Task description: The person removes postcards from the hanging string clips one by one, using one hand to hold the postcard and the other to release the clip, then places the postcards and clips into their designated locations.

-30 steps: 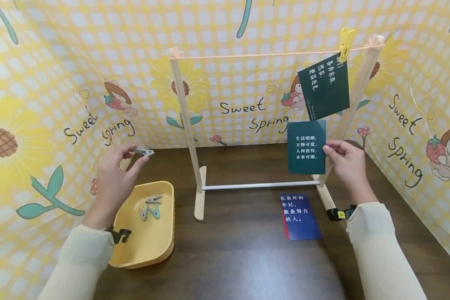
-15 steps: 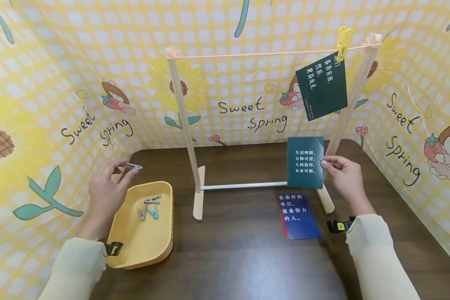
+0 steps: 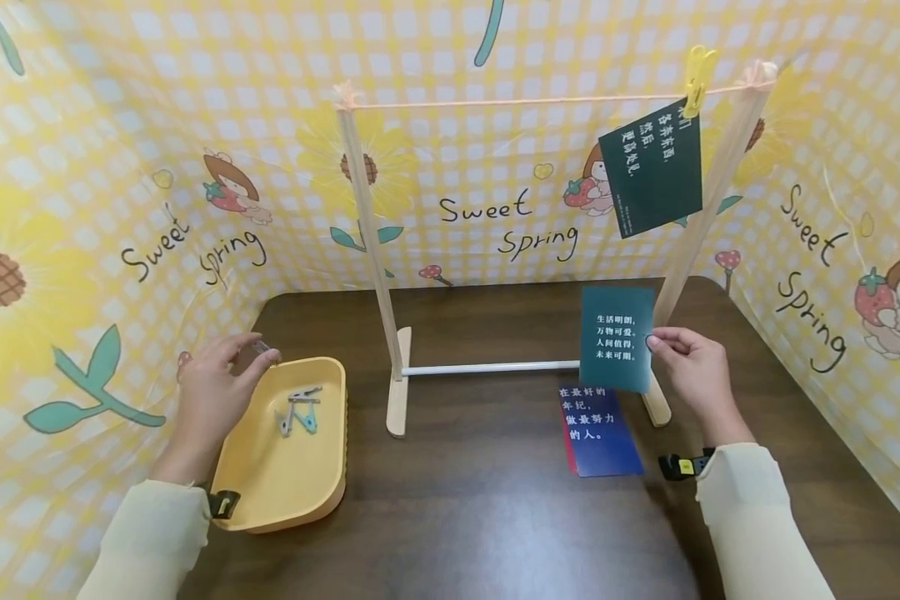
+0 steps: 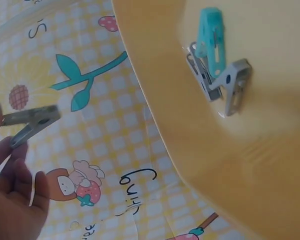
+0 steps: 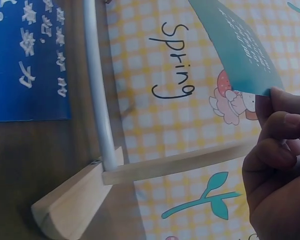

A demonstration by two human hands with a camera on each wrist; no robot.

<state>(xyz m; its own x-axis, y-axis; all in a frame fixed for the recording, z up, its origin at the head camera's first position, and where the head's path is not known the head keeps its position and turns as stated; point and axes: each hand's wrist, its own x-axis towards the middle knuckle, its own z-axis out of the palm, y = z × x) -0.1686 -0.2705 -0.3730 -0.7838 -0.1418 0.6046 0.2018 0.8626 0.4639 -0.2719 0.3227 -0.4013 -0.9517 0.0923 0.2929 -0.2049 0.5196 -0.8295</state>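
Note:
Between thumb and fingers, my left hand (image 3: 217,392) pinches a grey clothespin (image 4: 33,120) above the back left of a yellow basket (image 3: 337,467). Inside that basket lie grey clothespins (image 4: 235,85) and a teal clothespin (image 4: 211,37). My right hand (image 3: 693,371) holds a green card (image 3: 617,333) upright by its right edge, in front of the rack's right post. Below it on the table lies a blue card (image 3: 603,442), with a red edge showing from underneath. Another dark green card (image 3: 656,179) hangs tilted from the string (image 3: 510,102), held by a yellow clothespin (image 3: 696,81).
A wooden rack stands on the brown table (image 3: 450,517), with a left post (image 3: 367,208), a right post (image 3: 720,183) and a white bar (image 3: 495,367) low between them. Yellow checked cloth (image 3: 457,50) surrounds the table at the back and sides.
Both hands have come down: the left with its clothespin toward the basket, the right with the green card from just below the hanging card. The clothespin has turned in the left fingers.

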